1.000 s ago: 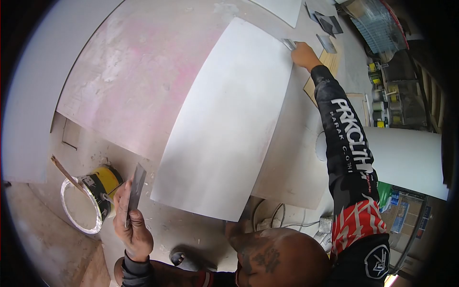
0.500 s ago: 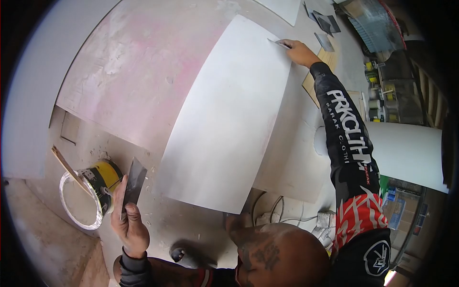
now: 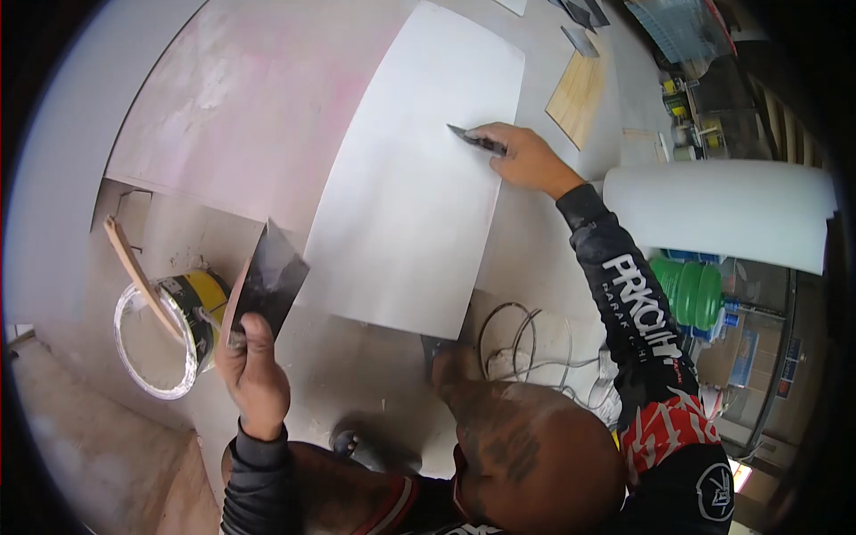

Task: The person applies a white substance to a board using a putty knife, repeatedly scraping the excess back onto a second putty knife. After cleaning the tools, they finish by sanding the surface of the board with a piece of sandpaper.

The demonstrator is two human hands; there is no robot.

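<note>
White board (image 3: 419, 187) is lying flat across the worktable (image 3: 223, 107), near the middle of the view, and its surface is being met by a small putty knife (image 3: 470, 137) near the right-hand long edge. That knife is being gripped by the right hand (image 3: 526, 159), fingers closed around its handle, with the blade pointing left onto the board. A wider, dark-bladed spreader (image 3: 267, 281) is being held upright in the left hand (image 3: 254, 374), fingers wrapped shut on its lower end, just off the board's near-left corner. Just beside this hand a yellow and black tin (image 3: 178, 325) is resting on its side with the open mouth turned toward the camera; a flat wooden stick (image 3: 141, 276) is leaning across its rim. The label on the tin is too small to be read. On the black sleeve (image 3: 637, 312) of the right arm, white lettering is being shown, partly legible as "PRKCLTH" with a smaller line beneath it that cannot be made out in full. Pinkish, stained patches are being seen on the table beyond the board. Loose cables (image 3: 526, 343) are lying below the table's near edge. To the right, a second white panel (image 3: 713, 209) is jutting out, with a green ribbed container (image 3: 687, 294) under it and a pale wooden piece (image 3: 580, 94) farther back.
</note>
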